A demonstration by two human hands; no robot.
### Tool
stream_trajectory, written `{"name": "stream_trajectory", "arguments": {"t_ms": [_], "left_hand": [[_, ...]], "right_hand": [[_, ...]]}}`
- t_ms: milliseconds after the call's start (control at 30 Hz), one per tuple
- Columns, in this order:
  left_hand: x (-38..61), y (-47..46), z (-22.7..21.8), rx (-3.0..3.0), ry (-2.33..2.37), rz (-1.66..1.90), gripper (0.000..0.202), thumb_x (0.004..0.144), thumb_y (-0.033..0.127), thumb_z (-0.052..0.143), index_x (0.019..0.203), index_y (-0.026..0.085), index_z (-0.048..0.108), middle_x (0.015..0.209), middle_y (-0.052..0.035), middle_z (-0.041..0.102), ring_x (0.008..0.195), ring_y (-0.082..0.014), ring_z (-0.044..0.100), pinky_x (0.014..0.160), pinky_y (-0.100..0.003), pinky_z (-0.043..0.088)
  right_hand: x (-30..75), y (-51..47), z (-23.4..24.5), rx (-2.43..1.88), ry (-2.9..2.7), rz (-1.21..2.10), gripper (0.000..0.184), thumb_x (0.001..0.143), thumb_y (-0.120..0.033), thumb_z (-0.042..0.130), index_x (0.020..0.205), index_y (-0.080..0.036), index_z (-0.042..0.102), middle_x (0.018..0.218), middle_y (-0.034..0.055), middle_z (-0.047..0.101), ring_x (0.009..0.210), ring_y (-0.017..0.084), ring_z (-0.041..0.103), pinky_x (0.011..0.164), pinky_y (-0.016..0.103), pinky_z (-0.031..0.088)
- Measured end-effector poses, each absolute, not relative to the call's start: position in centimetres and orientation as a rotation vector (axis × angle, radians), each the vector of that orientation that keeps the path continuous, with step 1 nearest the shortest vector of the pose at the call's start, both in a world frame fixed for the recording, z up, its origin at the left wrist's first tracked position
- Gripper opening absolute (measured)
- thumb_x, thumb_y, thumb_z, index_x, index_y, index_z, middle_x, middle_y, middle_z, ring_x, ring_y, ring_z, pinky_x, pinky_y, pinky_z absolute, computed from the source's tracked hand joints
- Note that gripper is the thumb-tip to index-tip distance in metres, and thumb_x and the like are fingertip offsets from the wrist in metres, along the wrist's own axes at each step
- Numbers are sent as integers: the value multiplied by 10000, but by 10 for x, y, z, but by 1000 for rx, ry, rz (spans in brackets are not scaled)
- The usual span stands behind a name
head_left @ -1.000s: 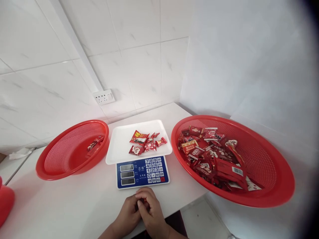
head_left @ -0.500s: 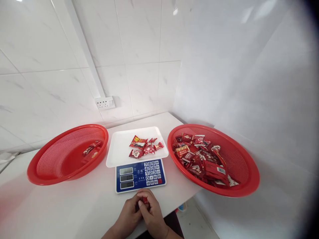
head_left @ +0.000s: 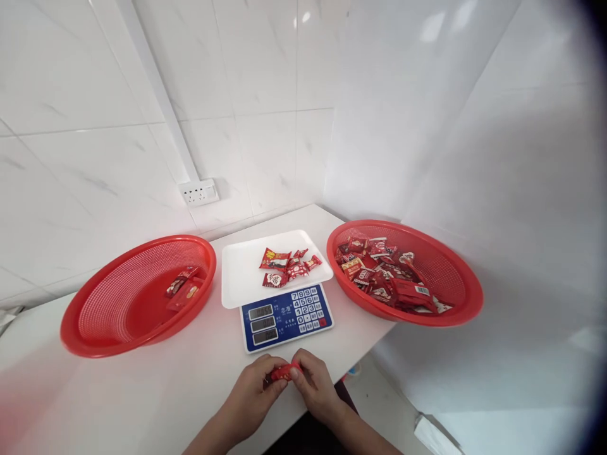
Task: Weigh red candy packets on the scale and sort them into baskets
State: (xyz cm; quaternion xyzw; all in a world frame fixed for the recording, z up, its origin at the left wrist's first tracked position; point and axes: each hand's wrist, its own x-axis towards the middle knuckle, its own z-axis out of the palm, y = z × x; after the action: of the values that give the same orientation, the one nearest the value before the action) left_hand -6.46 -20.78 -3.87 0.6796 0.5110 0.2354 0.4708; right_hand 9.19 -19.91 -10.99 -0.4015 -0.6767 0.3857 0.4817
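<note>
Near the table's front edge, my left hand [head_left: 253,397] and my right hand [head_left: 315,387] pinch a small red candy packet [head_left: 284,371] between their fingertips, one at each end. Just beyond them stands a blue-faced scale [head_left: 286,316] with a keypad and three displays. Its white tray [head_left: 241,272] carries several red candy packets [head_left: 287,268]. A red mesh basket [head_left: 450,297] on the right holds a heap of red packets. Another red mesh basket [head_left: 114,303] on the left holds a few packets [head_left: 184,289].
The white table [head_left: 156,385] sits in a corner of white tiled walls. A wall socket [head_left: 199,191] is mounted behind the left basket. The table's right edge ends just past the right basket, with floor below.
The view has shifted and pulled back. My hands, clasped together over the packet before, have drawn slightly apart, and the red packet now shows between the fingertips.
</note>
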Motion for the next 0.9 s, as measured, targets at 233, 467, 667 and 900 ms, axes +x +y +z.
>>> {"name": "stream_trajectory", "arguments": {"t_ms": [233, 467, 667, 900], "left_hand": [[-72, -222, -55, 1462, 1166, 597, 243, 804, 359, 504, 914, 167, 605, 752, -4, 568, 643, -132, 499, 614, -251, 431], [-69, -220, -66, 1281, 1163, 579, 379, 764, 537, 493, 762, 159, 520, 660, 27, 506, 553, -115, 488, 536, -255, 437], [-62, -216, -65, 1327, 1124, 621, 373, 775, 533, 481, 688, 171, 490, 614, 35, 497, 539, -114, 486, 546, -249, 419], [-61, -214, -62, 1271, 1099, 574, 375, 775, 536, 498, 710, 167, 484, 636, 29, 510, 546, -107, 491, 545, -239, 428]], "right_hand": [[89, -202, -109, -1024, -1913, 846, 411, 909, -384, 345, 554, -190, 413, 544, -27, 415, 513, 102, 397, 506, 228, 290], [88, -201, -109, -1096, -1836, 847, 415, 907, -373, 337, 542, -188, 407, 539, -25, 426, 509, 98, 410, 512, 223, 305], [92, -201, -101, -1073, -1678, 1056, 435, 879, -454, 360, 541, -184, 408, 544, -30, 422, 511, 95, 405, 504, 216, 324], [96, -197, -97, -988, -1694, 1267, 452, 875, -478, 368, 553, -177, 466, 540, -22, 471, 509, 101, 440, 500, 217, 351]]}}
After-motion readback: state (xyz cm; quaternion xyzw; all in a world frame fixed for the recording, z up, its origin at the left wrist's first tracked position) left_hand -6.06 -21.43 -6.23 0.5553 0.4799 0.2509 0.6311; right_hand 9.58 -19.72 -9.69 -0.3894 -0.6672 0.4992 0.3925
